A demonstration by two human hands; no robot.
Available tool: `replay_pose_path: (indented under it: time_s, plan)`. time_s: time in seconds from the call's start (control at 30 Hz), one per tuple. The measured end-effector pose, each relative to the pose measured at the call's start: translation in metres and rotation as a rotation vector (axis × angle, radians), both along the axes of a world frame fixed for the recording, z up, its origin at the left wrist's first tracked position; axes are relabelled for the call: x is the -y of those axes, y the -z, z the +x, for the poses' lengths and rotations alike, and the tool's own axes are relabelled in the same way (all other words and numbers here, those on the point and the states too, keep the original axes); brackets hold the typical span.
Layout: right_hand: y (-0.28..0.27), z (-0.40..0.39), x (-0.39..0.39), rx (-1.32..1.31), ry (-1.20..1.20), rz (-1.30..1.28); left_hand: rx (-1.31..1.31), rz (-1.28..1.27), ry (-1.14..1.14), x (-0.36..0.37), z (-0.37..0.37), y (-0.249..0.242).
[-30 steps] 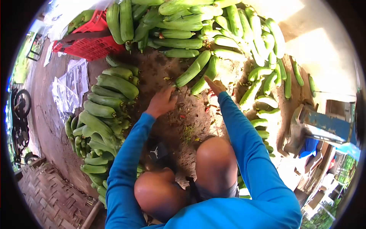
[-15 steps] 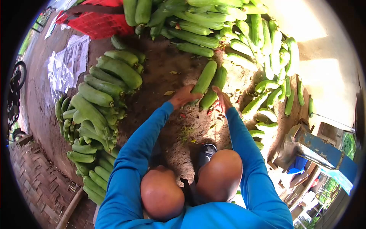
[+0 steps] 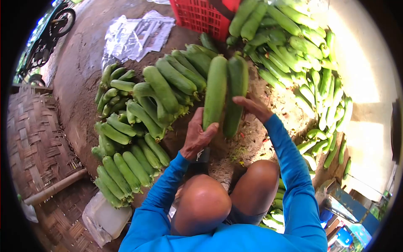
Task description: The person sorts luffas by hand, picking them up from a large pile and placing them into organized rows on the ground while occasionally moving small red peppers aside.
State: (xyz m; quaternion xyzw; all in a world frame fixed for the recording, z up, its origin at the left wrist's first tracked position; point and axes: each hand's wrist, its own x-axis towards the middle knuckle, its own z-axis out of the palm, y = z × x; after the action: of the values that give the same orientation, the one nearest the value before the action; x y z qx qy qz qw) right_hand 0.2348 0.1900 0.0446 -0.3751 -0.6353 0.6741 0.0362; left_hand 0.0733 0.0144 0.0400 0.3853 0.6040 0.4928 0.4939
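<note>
Two large green cucumbers are held upright side by side in front of me. My left hand is closed round the lower end of the lighter cucumber, its thumb across the front. My right hand grips the darker cucumber from the right side; part of its fingers is hidden behind it. To the left, close to my left hand, lies a stacked pile of similar cucumbers. A lower row of cucumbers extends toward my left knee.
A red plastic crate stands at the back beside another heap of cucumbers. Silvery plastic sheets lie on the ground. A woven bamboo panel and a white container are at left; a pale wall rises at right.
Both cucumbers have come up off the ground, closer to me and upright, one in each hand. My view has turned left toward the stacked pile.
</note>
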Motion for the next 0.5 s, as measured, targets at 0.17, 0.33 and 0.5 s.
replay_pose_path:
  time_s: [0.17, 0.33, 0.5]
  plan:
    - [-0.004, -0.101, -0.055, 0.267, -0.199, 0.224, -0.326, 0.033, -0.434, 0.003, -0.039, -0.020]
    - [0.009, -0.165, -0.084, 0.433, -0.299, 0.440, -0.393, -0.029, -0.554, -0.019, -0.063, -0.010]
    - [0.032, -0.182, -0.090, 0.503, -0.262, 0.819, -0.552, -0.008, -0.569, -0.052, -0.063, 0.002]
